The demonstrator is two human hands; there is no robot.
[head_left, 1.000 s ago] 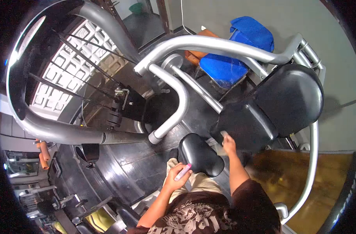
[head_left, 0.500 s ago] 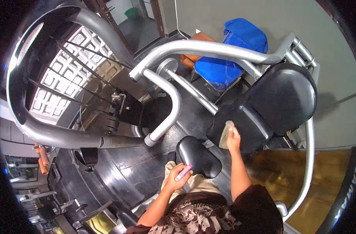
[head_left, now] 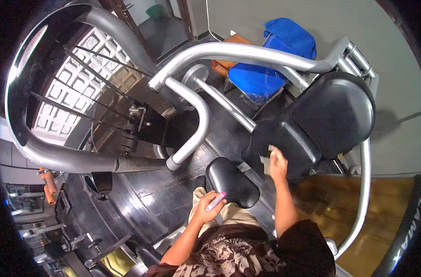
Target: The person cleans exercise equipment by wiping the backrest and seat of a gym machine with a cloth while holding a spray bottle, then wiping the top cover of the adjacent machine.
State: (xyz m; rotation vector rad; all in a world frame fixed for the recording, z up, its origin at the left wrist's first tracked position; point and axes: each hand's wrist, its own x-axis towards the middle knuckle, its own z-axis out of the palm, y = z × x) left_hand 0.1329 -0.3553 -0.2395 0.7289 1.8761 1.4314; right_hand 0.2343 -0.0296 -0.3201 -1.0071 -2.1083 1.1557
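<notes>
My left hand (head_left: 206,208) is closed around a small clear bottle with a pink cap (head_left: 214,202), above my lap. Beside it is a black padded cushion (head_left: 233,182). My right hand (head_left: 278,167) grips a pale cloth (head_left: 266,162), partly hidden behind the fingers. That hand is over the black seat pad (head_left: 284,141) of a gym machine; whether the cloth touches the pad I cannot tell. Behind the seat rises a black backrest (head_left: 337,115).
Silver frame tubes (head_left: 238,51) arch over the far side, and one curved bar (head_left: 199,122) juts toward the middle. A thick grey frame (head_left: 72,159) runs along the left. Beyond the machine stands a blue chair (head_left: 256,83) with blue fabric (head_left: 291,39) over its back.
My right hand has shifted slightly and turned, so less of the cloth shows. My left hand still holds the bottle in nearly the same place. The view has moved a little.
</notes>
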